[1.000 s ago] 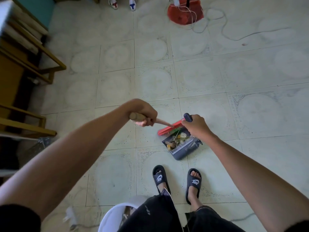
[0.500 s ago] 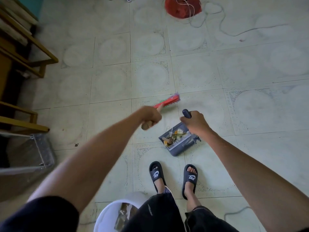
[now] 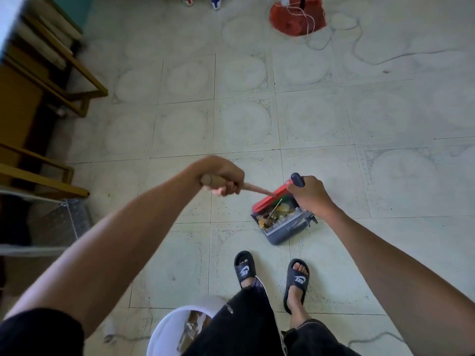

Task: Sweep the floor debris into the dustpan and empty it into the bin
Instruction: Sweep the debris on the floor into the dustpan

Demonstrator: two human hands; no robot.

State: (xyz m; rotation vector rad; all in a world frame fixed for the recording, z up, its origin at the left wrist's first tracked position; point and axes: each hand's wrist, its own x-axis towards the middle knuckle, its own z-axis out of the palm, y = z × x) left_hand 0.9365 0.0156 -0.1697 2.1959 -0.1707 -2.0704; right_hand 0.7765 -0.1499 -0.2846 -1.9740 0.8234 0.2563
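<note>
My left hand point(image 3: 223, 177) grips the wooden handle of a broom whose red head point(image 3: 267, 200) rests at the open mouth of the dustpan. The grey dustpan point(image 3: 286, 227) stands on the tiled floor just ahead of my feet, and my right hand point(image 3: 309, 195) holds its dark upright handle point(image 3: 297, 179). Mixed debris point(image 3: 273, 214) of yellowish and brown scraps lies inside the pan. A white bin point(image 3: 164, 330) with some rubbish in it stands at the bottom edge, left of my legs.
Wooden furniture frames point(image 3: 51, 80) line the left side. A red round fan base point(image 3: 295, 20) with trailing white cables point(image 3: 372, 57) sits at the top. Someone's shoes point(image 3: 200, 1) show at the top edge. My feet in black slides point(image 3: 270, 273) stand behind the dustpan.
The broom head, lifted forward away from the pan half a second ago, has come back down to the dustpan's mouth. My right hand and the dustpan have stayed in place.
</note>
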